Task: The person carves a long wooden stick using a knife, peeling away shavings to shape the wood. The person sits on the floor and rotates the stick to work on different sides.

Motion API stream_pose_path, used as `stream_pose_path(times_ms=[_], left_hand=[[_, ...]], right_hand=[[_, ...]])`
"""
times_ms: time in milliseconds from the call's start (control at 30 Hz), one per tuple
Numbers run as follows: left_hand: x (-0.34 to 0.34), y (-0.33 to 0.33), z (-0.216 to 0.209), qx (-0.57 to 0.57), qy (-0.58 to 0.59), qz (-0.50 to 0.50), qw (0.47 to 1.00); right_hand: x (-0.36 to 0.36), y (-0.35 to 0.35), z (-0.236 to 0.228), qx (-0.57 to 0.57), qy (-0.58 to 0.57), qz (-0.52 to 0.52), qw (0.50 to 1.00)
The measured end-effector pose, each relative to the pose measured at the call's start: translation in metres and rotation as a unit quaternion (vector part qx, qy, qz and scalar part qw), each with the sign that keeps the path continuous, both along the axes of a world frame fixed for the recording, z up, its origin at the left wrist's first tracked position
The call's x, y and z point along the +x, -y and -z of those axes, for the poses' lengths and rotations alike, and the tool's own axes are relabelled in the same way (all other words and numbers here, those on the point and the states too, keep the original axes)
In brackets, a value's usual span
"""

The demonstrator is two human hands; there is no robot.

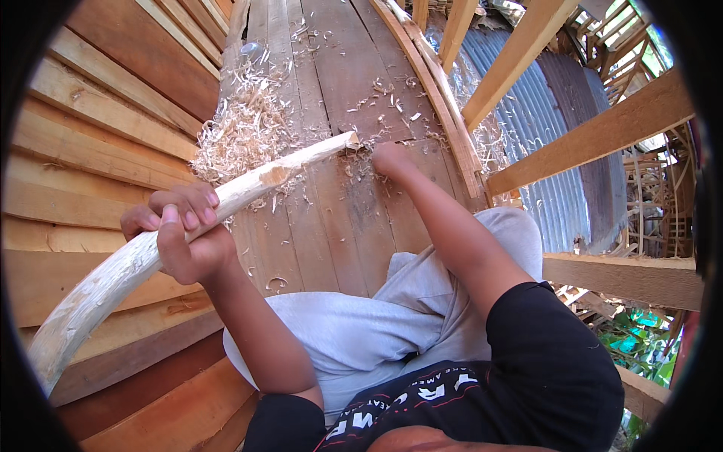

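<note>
A pale, peeled wooden pole [248, 184], bent at its near end, slants from the lower left up to the middle of the view. My left hand [184, 230] is wrapped round it at about mid-length, thumb on top. The pole's far tip has a cut face, and a notch shows in its side a little below. Just right of that tip, my right hand [390, 160] is closed low over the floorboards. A small dark shape [363, 148] lies between this fist and the tip; whether the hand holds it I cannot make out.
A heap of curled wood shavings [248, 124] lies on the plank floor [343, 226] beyond the pole, with a clear round object [251, 51] by it. A board wall [98, 151] stands left. Wooden railings [595, 139] and corrugated metal sheets [553, 135] are right. My crossed legs [361, 324] are close below.
</note>
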State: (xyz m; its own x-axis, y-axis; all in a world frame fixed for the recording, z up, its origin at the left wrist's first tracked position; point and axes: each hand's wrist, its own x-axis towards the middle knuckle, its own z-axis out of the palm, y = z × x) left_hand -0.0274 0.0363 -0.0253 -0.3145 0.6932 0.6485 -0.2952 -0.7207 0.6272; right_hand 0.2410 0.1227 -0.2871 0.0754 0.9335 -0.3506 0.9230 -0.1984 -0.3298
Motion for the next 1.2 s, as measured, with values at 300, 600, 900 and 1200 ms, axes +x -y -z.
stream_pose_path(times_ms=[300, 600, 900, 1200], left_hand=[[-0.011, 0.003, 0.002, -0.023, 0.019, -0.057, 0.998], [0.013, -0.003, 0.003, -0.031, 0.06, -0.138, 0.988], [0.032, 0.002, 0.0, -0.007, 0.073, -0.166, 0.983], [0.049, 0.01, -0.003, 0.015, 0.066, -0.183, 0.981]], right_hand=[[-0.023, 0.011, -0.084, -0.023, 0.005, 0.081, 0.996], [-0.002, -0.015, -0.057, 0.109, -0.153, 0.171, 0.967], [-0.029, -0.015, -0.023, 0.074, -0.431, 0.301, 0.847], [-0.034, -0.011, -0.034, -0.123, -0.588, 0.323, 0.731]])
